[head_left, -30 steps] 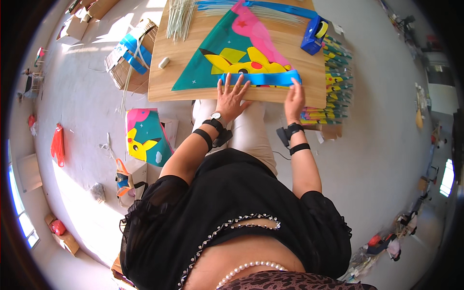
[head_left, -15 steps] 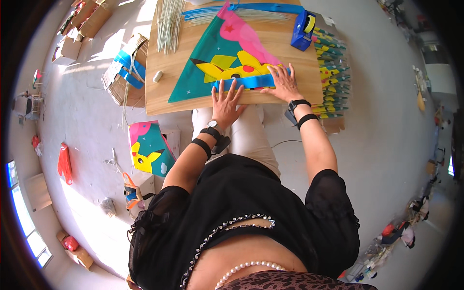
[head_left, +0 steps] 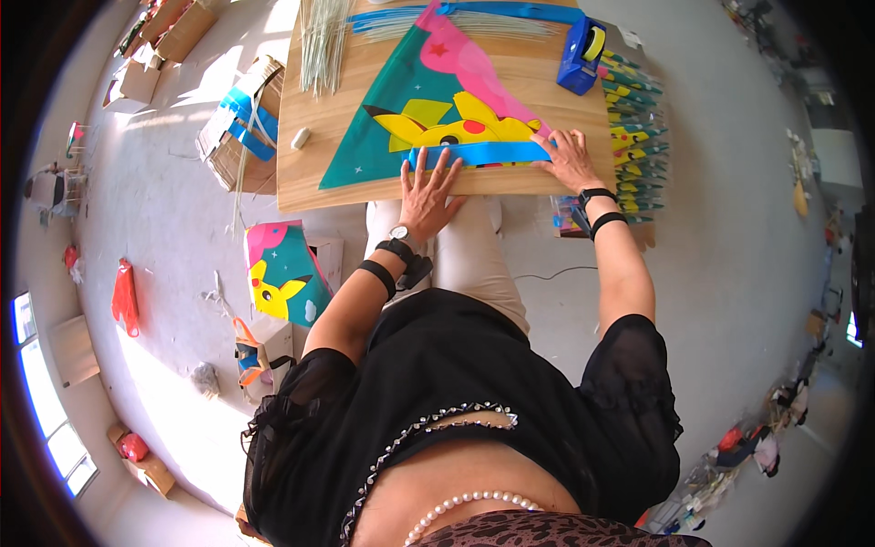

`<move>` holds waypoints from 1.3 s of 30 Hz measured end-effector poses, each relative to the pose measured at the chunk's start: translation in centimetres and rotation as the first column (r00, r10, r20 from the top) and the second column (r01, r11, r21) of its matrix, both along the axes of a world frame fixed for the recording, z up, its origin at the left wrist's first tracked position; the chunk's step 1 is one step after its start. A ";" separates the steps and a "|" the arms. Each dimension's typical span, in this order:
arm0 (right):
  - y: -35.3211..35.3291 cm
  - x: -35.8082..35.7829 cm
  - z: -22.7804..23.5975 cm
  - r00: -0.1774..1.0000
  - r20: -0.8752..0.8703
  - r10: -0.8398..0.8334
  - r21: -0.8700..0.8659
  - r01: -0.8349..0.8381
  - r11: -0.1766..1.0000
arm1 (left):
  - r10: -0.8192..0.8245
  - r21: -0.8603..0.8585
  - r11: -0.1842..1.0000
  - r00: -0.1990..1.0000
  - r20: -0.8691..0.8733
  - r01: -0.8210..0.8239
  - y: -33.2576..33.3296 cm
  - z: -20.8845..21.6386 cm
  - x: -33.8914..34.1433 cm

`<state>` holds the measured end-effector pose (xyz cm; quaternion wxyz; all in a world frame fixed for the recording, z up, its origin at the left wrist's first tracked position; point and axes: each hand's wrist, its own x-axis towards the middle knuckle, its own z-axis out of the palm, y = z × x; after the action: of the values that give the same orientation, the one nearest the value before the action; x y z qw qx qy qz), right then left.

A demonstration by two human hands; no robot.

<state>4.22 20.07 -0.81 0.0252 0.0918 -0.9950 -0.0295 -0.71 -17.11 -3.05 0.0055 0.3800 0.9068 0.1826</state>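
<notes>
On one light-brown wooden tabletop (head_left: 533, 68): one triangular teal-pink-yellow thin sheet (head_left: 437, 98), apex pointing to far edge; along its base, one flat blue strip (head_left: 497, 152), long axis left-to-right. Bare room on both sides, near edge close. Left hand (head_left: 425, 198) flat, widely spread on strip's left part, grasping nothing; right hand (head_left: 571, 162) half-curled at right end, grip impossible to tell.

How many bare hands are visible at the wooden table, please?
2: the bare left hand near the left end of the flat blue strip, and the bare right hand at its right end.
</notes>
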 end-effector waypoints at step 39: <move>-17.3 0.1 -2.6 0.996 -0.030 -0.082 -0.242 0.073 0.967 | -0.287 -0.302 0.931 0.923 -0.258 0.205 -3.5 1.0 -6.2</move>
<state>4.34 2.74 -3.37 0.0549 0.0484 -0.9934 0.0888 -6.96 -20.66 -2.06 -0.0563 0.5106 0.8579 -0.0039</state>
